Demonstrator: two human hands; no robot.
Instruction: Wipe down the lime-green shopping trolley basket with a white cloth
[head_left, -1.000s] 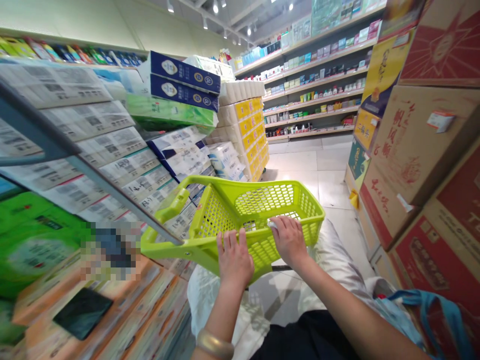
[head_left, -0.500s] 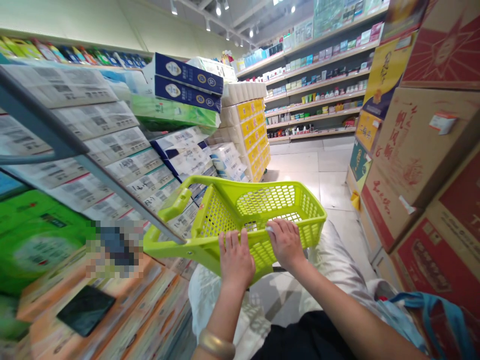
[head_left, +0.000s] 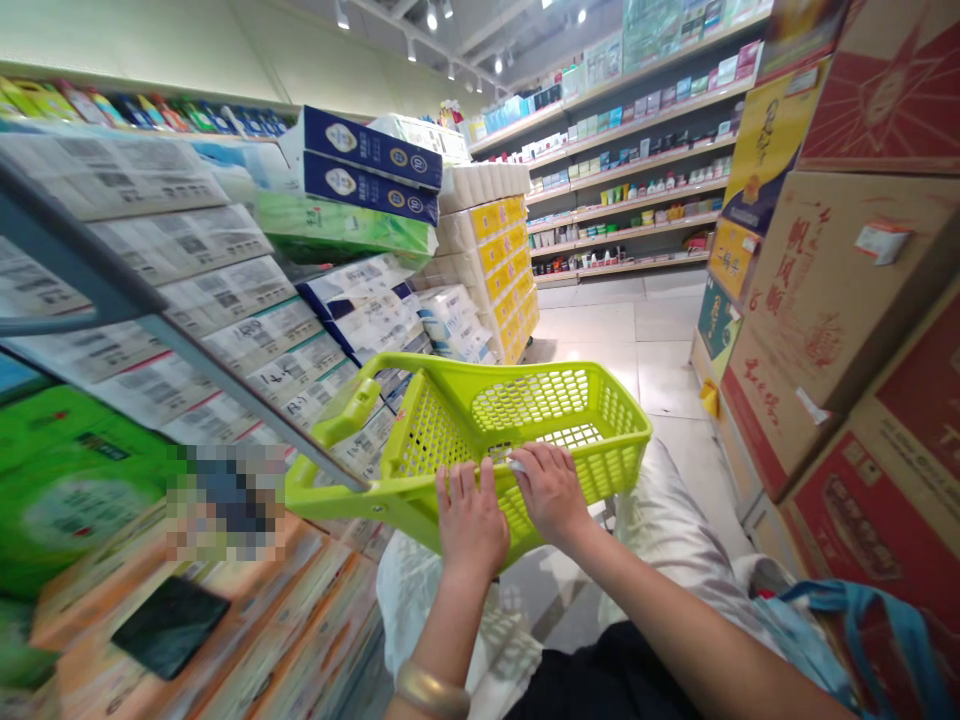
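A lime-green plastic shopping basket (head_left: 517,395), with lattice sides and a long grey pull handle (head_left: 247,400) slanting to the upper left, stands in front of me, nothing visible inside. My left hand (head_left: 472,515) grips its near rim, fingers hooked over the top and thumb hidden. Just to the right, my right hand (head_left: 551,490) is bent over the same rim. A small white piece of cloth or paper (head_left: 517,466) shows under its fingertips, pressed against the basket; most of it is hidden. A gold bangle (head_left: 433,690) circles my left wrist.
Stacked tissue packs (head_left: 247,300) rise on the left. A dark phone-like slab (head_left: 171,626) lies on orange packs (head_left: 300,610) at lower left. Cardboard cartons (head_left: 840,290) line the right. Shelves of small goods (head_left: 637,165) stand beyond the tiled floor (head_left: 600,320).
My right hand has slid left along the near rim, closer to my left hand, with the white piece under its fingers. My left hand and the basket have hardly moved.
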